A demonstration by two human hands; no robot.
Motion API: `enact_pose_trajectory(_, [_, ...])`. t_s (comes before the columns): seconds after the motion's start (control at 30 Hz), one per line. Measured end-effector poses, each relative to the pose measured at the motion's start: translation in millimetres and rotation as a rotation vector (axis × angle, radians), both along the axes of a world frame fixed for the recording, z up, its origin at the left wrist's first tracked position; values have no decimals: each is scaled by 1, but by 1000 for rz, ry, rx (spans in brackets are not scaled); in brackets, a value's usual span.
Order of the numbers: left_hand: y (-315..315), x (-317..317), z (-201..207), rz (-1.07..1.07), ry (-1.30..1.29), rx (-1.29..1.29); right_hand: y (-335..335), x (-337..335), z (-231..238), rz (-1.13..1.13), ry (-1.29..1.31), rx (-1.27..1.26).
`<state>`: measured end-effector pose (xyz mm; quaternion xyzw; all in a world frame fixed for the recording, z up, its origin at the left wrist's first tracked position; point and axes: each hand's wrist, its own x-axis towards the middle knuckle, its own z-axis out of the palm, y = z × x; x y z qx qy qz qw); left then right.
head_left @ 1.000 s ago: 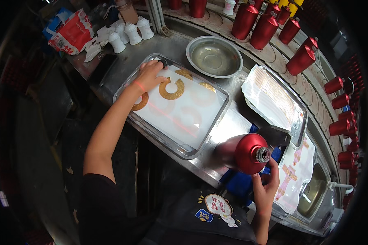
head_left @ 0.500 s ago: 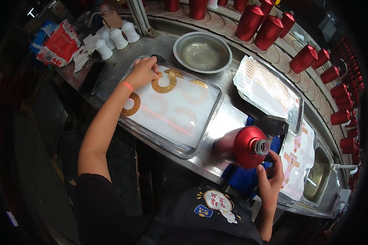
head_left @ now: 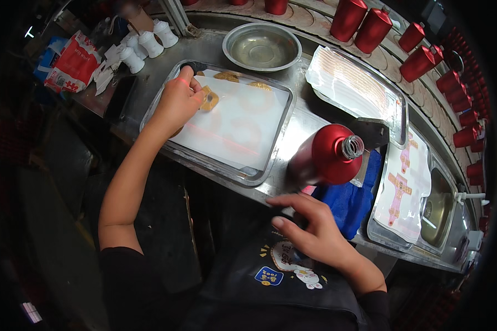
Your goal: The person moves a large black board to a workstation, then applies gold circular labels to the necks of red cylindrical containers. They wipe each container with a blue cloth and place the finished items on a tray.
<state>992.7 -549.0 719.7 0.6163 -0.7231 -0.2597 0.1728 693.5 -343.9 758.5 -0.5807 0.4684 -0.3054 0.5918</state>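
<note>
1. Since the earlier frames, the right hand (head_left: 317,229) has left the neck of the red bottle (head_left: 334,157) and moved in front of the black apron (head_left: 237,287); the left hand (head_left: 176,106) has shifted with the gold ring-shaped decal (head_left: 210,101), which now looks smaller and bent.
2. The left hand pinches the edge of that decal between thumb and fingertips, over the upper left part of the white sheet (head_left: 229,113) in a metal tray (head_left: 280,135).
3. A black object (head_left: 191,67), partly hidden, shows just beside the left hand; its kind cannot be told.
4. The right hand holds nothing: its thumb and fingers are apart and loosely curved, near the blue cloth (head_left: 345,212).
5. The red bottle, its clear threaded mouth uncapped, is on the counter beside a dark metal bracket (head_left: 373,132), touched by neither hand.
6. Beyond the tray is a round metal basin (head_left: 287,51); to its right, a second tray (head_left: 406,116) carries a glossy striped sheet (head_left: 350,77).
7. Further right, a sheet with pink-and-gold cross-shaped decals (head_left: 398,190) is beside the sink (head_left: 439,220).
8. Small white bottles (head_left: 150,44) stand at the upper left, and more red bottles (head_left: 373,30) stand along the curved conveyor (head_left: 310,30).
</note>
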Motion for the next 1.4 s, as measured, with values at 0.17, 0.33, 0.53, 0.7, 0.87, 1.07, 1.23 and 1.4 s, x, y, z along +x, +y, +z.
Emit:
enact_pose_trajectory(0.17, [56, -30, 67, 100, 429, 274, -9, 65, -29, -154, -555, 698])
enact_pose_trajectory(0.33, [115, -56, 106, 176, 728, 478, -2, 64, -13, -423, -878, 899])
enact_pose_trajectory(0.53, [180, -92, 109, 122, 953, 426, 38, 22, 10, -548, -599, 307])
enact_pose_trajectory(0.7, [207, -133, 95, 63, 1118, 358, 53, -38, 26, -521, -139, -261])
enact_pose_trajectory(0.87, [204, -170, 71, 68, 1025, 162, 13, -88, 37, -352, 83, -317])
enact_pose_trajectory(1.07, [193, -167, 54, 140, 1018, 179, -32, -99, 20, -165, -95, -167])
enact_pose_trajectory(1.23, [196, -159, 38, 175, 998, 69, -34, -95, -6, -199, -279, 68])
enact_pose_trajectory(1.4, [192, -168, 23, 41, 1193, 258, -26, -85, -22, -176, -367, 54])
